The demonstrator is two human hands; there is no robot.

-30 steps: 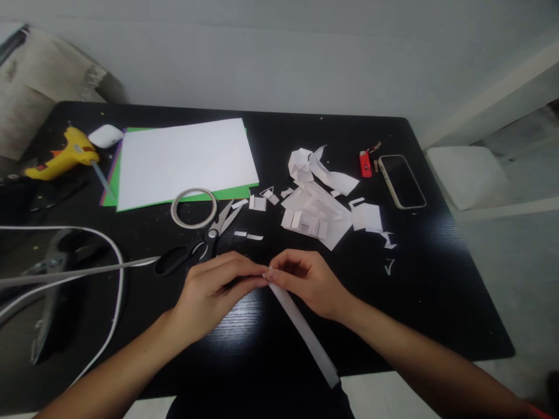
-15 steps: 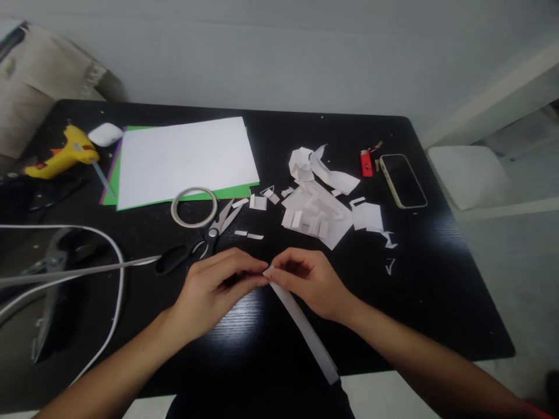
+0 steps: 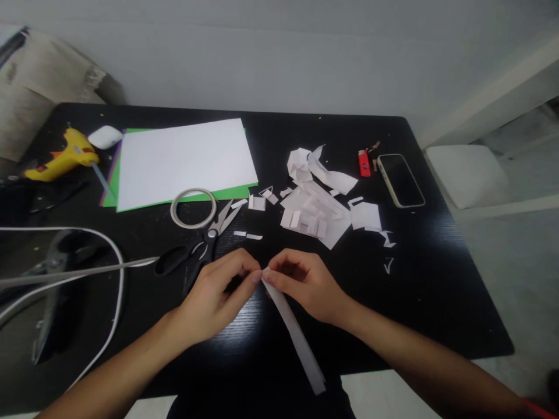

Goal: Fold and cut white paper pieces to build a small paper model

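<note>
A long folded strip of white paper (image 3: pixel 293 329) slants down from my fingertips toward the table's front edge. My right hand (image 3: pixel 308 283) pinches its upper end between thumb and fingers. From the other side my left hand (image 3: pixel 220 295) meets the same end, thumb and index finger pressed together at its tip; the bit between them is mostly covered. Just beyond my left hand lie black-handled scissors (image 3: pixel 205 241) with their blades apart. Small paper scraps (image 3: pixel 248 235) are on the table above my hands.
White paper cuttings (image 3: pixel 314 212) lie in a heap beyond my right hand. Farther off are a red lighter (image 3: pixel 364 163), a phone (image 3: pixel 400 180), a tape roll (image 3: pixel 173 212), white sheets (image 3: pixel 186 160) over green, a yellow glue gun (image 3: pixel 72 156) and a white cable (image 3: pixel 119 279).
The strip's lower end has swung slightly to the left. My left fingertips have drawn a little left at the strip's upper end, while my right hand keeps its pinch.
</note>
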